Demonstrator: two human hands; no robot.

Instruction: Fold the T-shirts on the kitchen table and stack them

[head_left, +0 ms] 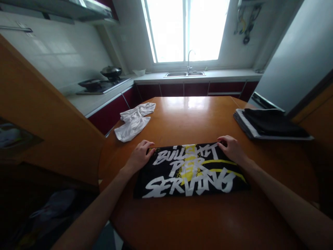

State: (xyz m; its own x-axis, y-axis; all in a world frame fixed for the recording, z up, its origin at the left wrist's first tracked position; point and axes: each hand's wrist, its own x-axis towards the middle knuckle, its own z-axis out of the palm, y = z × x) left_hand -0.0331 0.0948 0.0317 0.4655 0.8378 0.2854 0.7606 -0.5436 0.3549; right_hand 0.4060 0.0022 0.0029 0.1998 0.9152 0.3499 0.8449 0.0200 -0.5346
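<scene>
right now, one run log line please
left hand: at black printed cloth, far-left corner; right hand: at far-right corner; white cloth: left on table; folded stack: right on table

Above the worktop [187,220], my left grip [140,155] is a bare hand, and so is my right grip [232,148]. My left forearm [100,208], over the worktop's left edge, and my right forearm [283,196], over its right side, are bare too, slender, smooth in outline, tapering toward the hands.
</scene>
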